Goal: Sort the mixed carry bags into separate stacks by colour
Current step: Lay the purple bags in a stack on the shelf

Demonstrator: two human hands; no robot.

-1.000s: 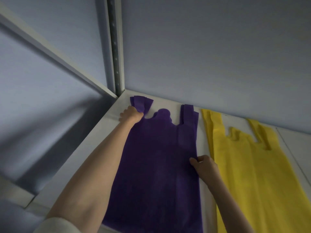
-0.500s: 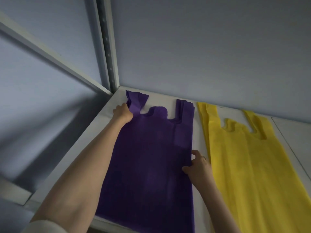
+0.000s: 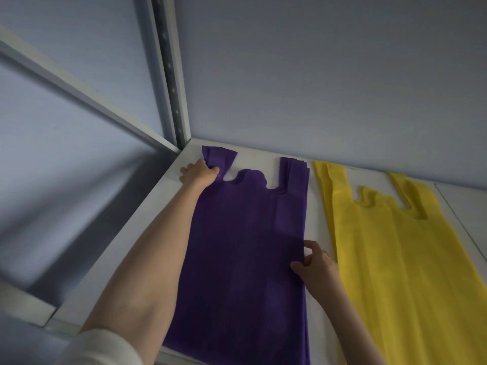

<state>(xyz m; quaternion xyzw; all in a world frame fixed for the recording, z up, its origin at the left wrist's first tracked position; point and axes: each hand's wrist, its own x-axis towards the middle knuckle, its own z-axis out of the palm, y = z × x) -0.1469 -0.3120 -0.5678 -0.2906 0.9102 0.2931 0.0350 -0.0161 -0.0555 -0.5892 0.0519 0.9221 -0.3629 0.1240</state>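
While the purple bags lie stacked flat on the white shelf just beside the yellow bags, the left hand grips their far-left handle and the right hand pinches their right edge with curled fingers.

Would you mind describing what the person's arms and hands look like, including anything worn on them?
Both forearms are bare. The left arm shows a cream, off-white sleeve pushed up near the elbow at the bottom edge of the view. No sleeve shows on the right arm within the frame. Neither the left hand nor the right hand shows gloves, rings, a watch or bracelets.
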